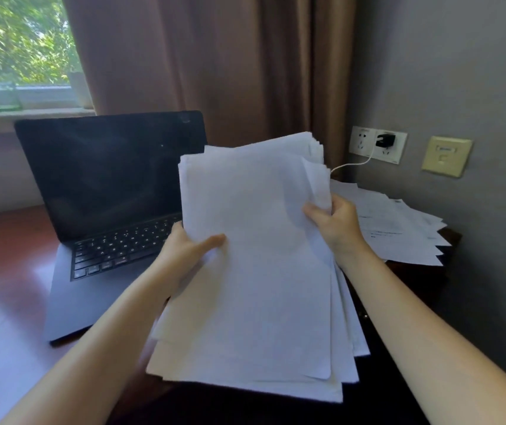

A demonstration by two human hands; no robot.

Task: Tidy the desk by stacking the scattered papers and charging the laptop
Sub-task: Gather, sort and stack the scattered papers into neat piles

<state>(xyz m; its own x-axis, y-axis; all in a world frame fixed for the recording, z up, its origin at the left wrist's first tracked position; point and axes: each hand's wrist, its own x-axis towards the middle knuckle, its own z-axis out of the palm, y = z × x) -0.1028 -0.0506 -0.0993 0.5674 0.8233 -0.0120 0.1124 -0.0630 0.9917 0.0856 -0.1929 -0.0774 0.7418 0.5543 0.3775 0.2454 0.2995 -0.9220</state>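
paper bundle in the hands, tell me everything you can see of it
The paper bundle is a thick sheaf of white sheets, blank on the facing side, edges fanned and unaligned, one sheet curled at the upper right. It is held up, tilted, partly covering the laptop. The left hand grips its left edge, thumb on front; the right hand pinches its right edge.

Only one view here, a wide-angle camera worn on the person's head, facing forward and tipped down over the desk (3, 240). It sits close in: both forearms (107, 348) run up from the bottom corners and the papers (254, 271) fill the centre. The laptop (107, 185) lies left of centre, the window (15, 41) takes the upper left, the wall sockets (362, 142) sit at the right.
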